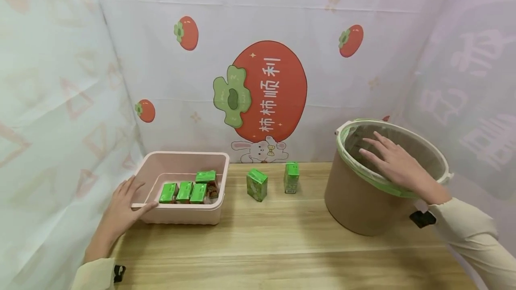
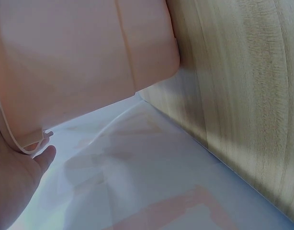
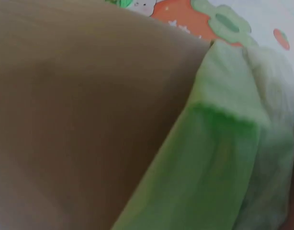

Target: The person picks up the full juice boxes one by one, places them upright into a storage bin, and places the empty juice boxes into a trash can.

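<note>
My left hand (image 1: pixel 121 207) holds the near left corner of a pale pink plastic basin (image 1: pixel 189 215), thumb along the front rim and fingers at the left rim. The left wrist view shows the basin's outer wall (image 2: pixel 75 62) close by. Inside stand several small drink cartons (image 1: pixel 184 192) with green tops. Two more green cartons, one nearer (image 1: pixel 257 185) and one farther right (image 1: pixel 291 177), stand apart on the table. Over the opening of a brown bucket (image 1: pixel 363 205), my right hand (image 1: pixel 397 162) is spread with nothing in it.
A greenish bag (image 3: pixel 199 163) lines the bucket and folds over its rim. The wooden table (image 1: pixel 258 245) meets a printed white back sheet (image 1: pixel 282 21) behind the cartons. White sheets also hang at the left (image 1: pixel 52 102) and right (image 1: pixel 479 79).
</note>
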Tool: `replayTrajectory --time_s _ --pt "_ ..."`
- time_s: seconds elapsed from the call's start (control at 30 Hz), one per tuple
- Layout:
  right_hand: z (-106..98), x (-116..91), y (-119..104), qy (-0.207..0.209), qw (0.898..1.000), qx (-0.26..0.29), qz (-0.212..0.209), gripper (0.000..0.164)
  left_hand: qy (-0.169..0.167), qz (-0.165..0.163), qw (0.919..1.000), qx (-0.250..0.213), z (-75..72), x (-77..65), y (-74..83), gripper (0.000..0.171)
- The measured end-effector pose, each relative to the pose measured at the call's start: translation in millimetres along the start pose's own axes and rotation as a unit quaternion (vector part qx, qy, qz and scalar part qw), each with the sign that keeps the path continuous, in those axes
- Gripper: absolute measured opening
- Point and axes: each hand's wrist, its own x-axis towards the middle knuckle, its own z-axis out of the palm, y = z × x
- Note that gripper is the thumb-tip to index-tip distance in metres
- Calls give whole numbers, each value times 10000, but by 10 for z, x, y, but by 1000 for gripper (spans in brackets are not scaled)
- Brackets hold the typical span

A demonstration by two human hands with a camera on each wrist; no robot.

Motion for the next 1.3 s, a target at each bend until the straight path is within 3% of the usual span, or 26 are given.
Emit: replayTrajectory --time_s 0.4,0.8,1.1,1.3 --pt "-82 -226 318 4 9992 -72 384 67 16 70 10000 4 4 8 -18 83" --pt "-179 -453 663 323 9970 -214 672 64 25 60 10000 3 5 9 -25 84" --pt "-253 -568 822 27 9956 -50 932 68 -28 41 10000 -7 -9 2 -23 84" --pt "-267 -634 934 47 9963 26 855 65 -37 45 10000 -9 2 7 -31 83"
